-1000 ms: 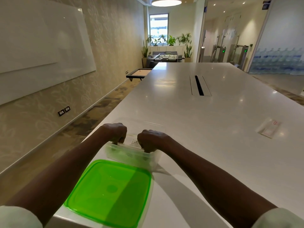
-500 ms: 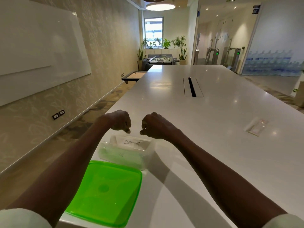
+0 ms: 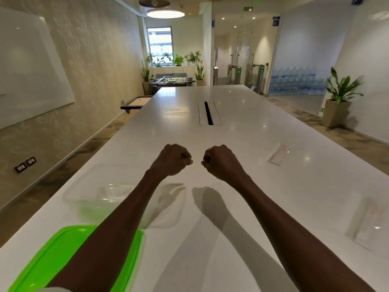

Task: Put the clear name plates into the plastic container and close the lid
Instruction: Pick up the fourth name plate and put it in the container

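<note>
The clear plastic container [image 3: 84, 192] stands open on the white table [image 3: 210, 144], near its left edge, with a clear name plate [image 3: 117, 193] lying inside. Its green lid [image 3: 52, 260] lies flat in front of it, partly under my left forearm. My left hand [image 3: 171, 160] and my right hand [image 3: 221, 162] hover above the table past the container, both curled into fists and holding nothing. Another clear name plate [image 3: 279, 154] lies to the right of my right hand. A third, blurred, clear name plate [image 3: 367, 222] lies at the near right.
A cable slot [image 3: 208, 113] runs along the table's middle, farther away. The table's left edge drops to the floor beside a wall with a whiteboard [image 3: 25, 70]. A potted plant [image 3: 339, 98] stands at the far right.
Both hands let go of the name plate in the container, rose and moved forward and right, ending as empty fists. The view shifted right and up.
</note>
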`<state>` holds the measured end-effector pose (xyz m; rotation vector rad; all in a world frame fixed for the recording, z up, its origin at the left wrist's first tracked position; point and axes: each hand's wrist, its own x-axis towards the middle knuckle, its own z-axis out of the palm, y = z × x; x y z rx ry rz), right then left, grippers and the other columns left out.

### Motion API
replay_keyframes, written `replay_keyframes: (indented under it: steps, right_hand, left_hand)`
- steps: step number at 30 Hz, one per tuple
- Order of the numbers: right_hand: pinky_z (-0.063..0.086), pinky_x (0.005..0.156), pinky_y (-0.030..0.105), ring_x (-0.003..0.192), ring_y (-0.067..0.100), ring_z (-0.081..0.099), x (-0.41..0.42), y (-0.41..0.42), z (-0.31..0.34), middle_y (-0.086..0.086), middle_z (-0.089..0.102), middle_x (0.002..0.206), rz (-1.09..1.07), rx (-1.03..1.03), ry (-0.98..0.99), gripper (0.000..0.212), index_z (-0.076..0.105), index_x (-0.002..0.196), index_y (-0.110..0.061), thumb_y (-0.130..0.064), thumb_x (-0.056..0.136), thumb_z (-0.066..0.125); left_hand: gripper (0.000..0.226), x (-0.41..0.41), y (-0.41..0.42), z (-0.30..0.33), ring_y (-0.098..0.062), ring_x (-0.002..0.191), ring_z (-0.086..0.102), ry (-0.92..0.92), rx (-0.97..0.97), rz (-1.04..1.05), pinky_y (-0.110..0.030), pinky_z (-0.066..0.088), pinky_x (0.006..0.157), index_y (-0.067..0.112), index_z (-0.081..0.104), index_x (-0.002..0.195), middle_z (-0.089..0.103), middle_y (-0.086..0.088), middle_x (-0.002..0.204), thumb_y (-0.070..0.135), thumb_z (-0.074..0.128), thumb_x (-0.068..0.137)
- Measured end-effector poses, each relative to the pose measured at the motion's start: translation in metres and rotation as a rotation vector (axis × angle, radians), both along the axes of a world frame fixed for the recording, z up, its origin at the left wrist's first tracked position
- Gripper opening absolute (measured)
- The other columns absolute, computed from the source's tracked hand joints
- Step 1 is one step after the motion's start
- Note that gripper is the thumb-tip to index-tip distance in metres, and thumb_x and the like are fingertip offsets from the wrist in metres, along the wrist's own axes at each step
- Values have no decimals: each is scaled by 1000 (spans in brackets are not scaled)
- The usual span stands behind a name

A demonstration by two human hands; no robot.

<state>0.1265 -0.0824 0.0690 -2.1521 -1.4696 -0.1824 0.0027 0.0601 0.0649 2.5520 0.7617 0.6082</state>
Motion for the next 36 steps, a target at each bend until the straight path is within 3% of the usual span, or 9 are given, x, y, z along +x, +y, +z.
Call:
replay_keyframes:
  steps: [12,23,30,32,36]
  right_hand:
    - [55,68,33,80,27,67,91,-113,-24,10,73,86,-364,-12,77,10,74,85,-11,-17,83,66]
    - [56,65,36,72,29,64,134,-195,-46,8,68,80,-652,-40,131,6,67,79,-6,-8,77,62]
    - [44,72,38,96,36,52,147,-239,-64,18,62,92,-822,-5,27,12,62,88,2,-3,83,51]
    - [37,68,36,96,36,49,147,-249,-65,21,56,94,-902,26,-1,8,57,85,1,-4,85,50]
    - [41,81,42,94,39,54,151,-267,-65,24,60,89,-1005,5,-5,9,59,84,3,-4,83,55]
  left_hand:
    - [11,115,-83,-34,-4,71,67,-12,-101,-242,-27,57,72,20,76,82,70,9,73,29,77,76]
    - [18,189,-166,-59,-5,79,68,0,-194,-419,-24,55,78,19,76,92,75,3,86,30,75,77]
    - [18,207,-201,-69,-7,82,68,18,-209,-480,-28,56,81,19,75,93,75,3,89,28,74,78]
    - [18,210,-207,-70,-8,83,68,19,-217,-485,-29,56,81,19,75,94,75,3,90,28,73,78]
    - [17,215,-215,-70,-11,88,68,16,-227,-494,-31,55,83,17,75,93,75,3,89,26,72,79]
